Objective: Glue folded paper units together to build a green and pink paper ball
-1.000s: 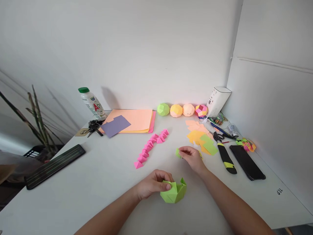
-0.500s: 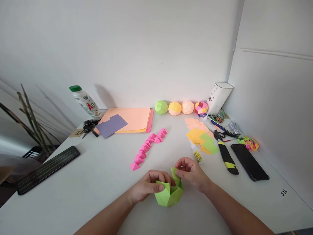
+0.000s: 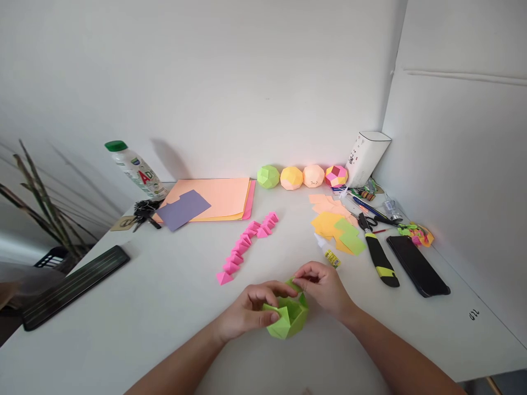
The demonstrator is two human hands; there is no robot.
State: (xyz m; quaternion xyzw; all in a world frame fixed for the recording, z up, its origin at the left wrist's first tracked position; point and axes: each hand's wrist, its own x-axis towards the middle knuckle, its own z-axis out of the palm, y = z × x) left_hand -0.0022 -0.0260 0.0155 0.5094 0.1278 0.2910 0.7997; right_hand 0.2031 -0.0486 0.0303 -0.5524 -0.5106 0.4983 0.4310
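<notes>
A partly closed green folded-paper ball (image 3: 288, 321), its top gaping like a bowl, is held just above the white table. My left hand (image 3: 257, 307) grips its left side, thumb on the outer face and fingers reaching over the opening to the far edge. My right hand (image 3: 321, 285) pinches a green paper flap (image 3: 293, 284) at the far right of the rim. A winding row of pink folded-paper pieces (image 3: 242, 245) lies beyond my left hand. Past my right hand is a small glue bottle (image 3: 332, 258) with a yellow label.
Finished paper balls (image 3: 291, 178) line the wall. Coloured sheets (image 3: 222, 197) and a purple piece (image 3: 185, 210) lie back left, near a bottle (image 3: 135, 170). Cut paper pieces (image 3: 329, 225), a utility knife (image 3: 381, 258), scissors (image 3: 368, 221) and a black phone (image 3: 418, 267) occupy the right.
My left fingers have come up out of the opening and stretched across to the far rim by the flap. The flap, still pinched by my right hand, has tipped lower. The view has shifted slightly.
</notes>
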